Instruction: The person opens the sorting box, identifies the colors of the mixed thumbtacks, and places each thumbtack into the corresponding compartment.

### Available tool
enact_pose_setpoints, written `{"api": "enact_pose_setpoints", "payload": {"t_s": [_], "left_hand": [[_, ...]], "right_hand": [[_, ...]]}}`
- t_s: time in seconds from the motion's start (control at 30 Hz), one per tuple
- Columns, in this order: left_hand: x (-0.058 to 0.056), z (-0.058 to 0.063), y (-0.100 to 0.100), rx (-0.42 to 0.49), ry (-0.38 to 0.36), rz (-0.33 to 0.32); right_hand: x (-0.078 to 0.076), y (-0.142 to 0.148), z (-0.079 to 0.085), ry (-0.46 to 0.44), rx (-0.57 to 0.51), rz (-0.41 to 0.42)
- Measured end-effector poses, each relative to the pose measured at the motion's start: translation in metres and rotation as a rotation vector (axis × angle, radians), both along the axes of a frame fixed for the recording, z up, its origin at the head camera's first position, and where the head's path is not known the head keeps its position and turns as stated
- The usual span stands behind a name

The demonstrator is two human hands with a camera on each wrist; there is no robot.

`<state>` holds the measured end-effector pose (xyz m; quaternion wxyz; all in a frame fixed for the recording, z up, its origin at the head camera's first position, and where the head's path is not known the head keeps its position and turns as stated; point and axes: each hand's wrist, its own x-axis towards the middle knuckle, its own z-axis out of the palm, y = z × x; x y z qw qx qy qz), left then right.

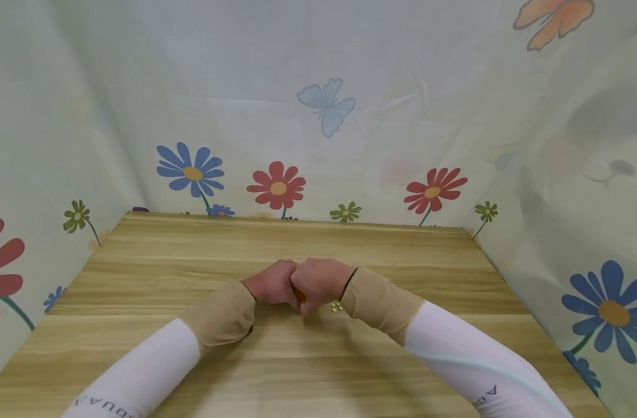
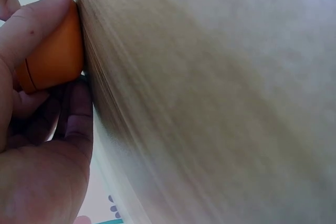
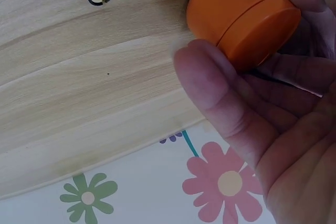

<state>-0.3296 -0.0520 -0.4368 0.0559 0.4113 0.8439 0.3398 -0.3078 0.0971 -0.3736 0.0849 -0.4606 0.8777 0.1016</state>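
In the head view my left hand [image 1: 271, 283] and right hand [image 1: 322, 281] meet over the middle of the wooden table. Between them sits a small orange rounded object [image 3: 236, 11] with a thin seam line running round it. The left wrist view shows my left thumb lying along the orange object [image 2: 59, 59], with the fingers curled beneath it, low against the tabletop. My right hand grips it from the other side, its fingers partly hidden behind. Close by the right wrist lie several small thumbtacks [image 1: 335, 306], points up, their rims blue, black and green.
The wood-grain table [image 1: 193, 244] ends at a back edge against a pale curtain [image 1: 235, 128] printed with flowers and butterflies. The curtain also encloses both sides. A small dark purple item [image 1: 140, 209] shows at the back left corner.
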Motion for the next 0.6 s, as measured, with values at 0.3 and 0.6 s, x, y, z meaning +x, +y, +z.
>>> {"api": "enact_pose_setpoints", "payload": {"t_s": [0.3, 0.6], "left_hand": [[-0.001, -0.0036, 0.0006, -0.005, -0.002, 0.009], [-0.0023, -0.0017, -0.0003, 0.015, 0.107, -0.045]], "right_hand": [[0.0016, 0.0019, 0.0008, -0.008, -0.01, -0.03], [0.0048, -0.0035, -0.0038, 0.13, -0.008, 0.092]]}}
